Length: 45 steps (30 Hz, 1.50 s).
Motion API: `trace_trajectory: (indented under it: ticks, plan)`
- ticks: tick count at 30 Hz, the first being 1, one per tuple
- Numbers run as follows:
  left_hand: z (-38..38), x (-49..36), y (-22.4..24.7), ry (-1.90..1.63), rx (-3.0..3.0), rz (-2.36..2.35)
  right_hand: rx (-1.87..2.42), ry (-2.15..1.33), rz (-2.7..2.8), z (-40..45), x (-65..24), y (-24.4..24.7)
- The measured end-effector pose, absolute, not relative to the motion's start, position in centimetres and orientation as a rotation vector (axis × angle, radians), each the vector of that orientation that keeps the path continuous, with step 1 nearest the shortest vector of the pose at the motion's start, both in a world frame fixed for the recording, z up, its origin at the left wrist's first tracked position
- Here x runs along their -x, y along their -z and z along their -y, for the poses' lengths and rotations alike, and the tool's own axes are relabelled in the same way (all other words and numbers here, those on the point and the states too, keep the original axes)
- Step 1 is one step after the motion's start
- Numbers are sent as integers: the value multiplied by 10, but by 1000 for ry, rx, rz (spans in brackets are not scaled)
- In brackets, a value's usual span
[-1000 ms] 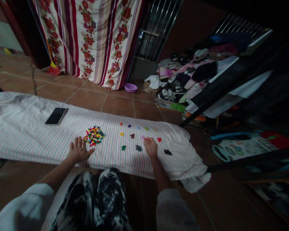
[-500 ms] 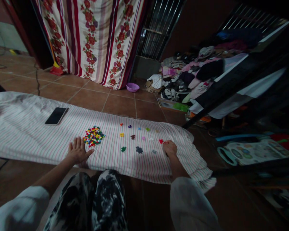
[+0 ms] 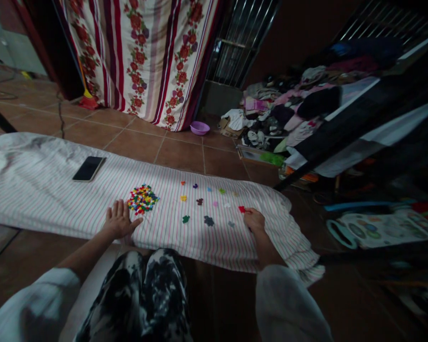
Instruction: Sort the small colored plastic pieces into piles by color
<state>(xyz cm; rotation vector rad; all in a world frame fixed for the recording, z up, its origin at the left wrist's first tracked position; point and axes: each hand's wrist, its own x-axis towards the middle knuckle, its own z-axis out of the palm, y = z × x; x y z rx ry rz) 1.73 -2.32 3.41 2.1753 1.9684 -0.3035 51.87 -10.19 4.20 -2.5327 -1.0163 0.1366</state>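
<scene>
My left hand (image 3: 118, 221) lies flat with its fingers spread on a striped cloth (image 3: 171, 232). Just beyond it is a heap of small multicoloured pieces (image 3: 142, 199). My right hand (image 3: 254, 220) is closed, its fingertips at a small red cluster of pieces (image 3: 241, 209); whether they pinch a piece is too small to tell. Between the hands sit little groups sorted by colour, among them a dark green group (image 3: 186, 219), a dark grey group (image 3: 209, 221), a brown group (image 3: 199, 202), a yellow group (image 3: 183, 198) and a light grey group (image 3: 231, 223).
A phone (image 3: 89, 168) rests on the cloth at the left. Past the cloth, a purple basin (image 3: 199, 128) stands on the tiled floor near a floral curtain (image 3: 139, 61). Piled clothes (image 3: 281, 104) fill the back right, and a dark bar (image 3: 299, 173) rises by the cloth's right end.
The view has shifted slightly, so everything appears a little further right. Both hands keep their places, the right one still by the red pieces.
</scene>
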Motion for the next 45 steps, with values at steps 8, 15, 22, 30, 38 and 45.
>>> trace_trajectory:
  ticks: [8,15,22,30,38,45]
  plan:
    - [22,-14,-34,265,-2170,-1919,2317,40,1162,82,-469,-63]
    - [22,-13,-33,226,-2172,-1908,1779,-237,1526,57,-344,-65]
    - [21,-12,-38,227,-2152,-1864,1583,-550,1879,46,-226,-43]
    - [21,-11,-36,206,-2177,-1866,1700,-573,2080,37,-163,-54]
    - [22,-12,-37,210,-2169,-1856,1878,-524,2105,34,-150,-57]
    - [23,-12,-38,177,-2174,-1856,1658,-525,1947,31,-159,-40]
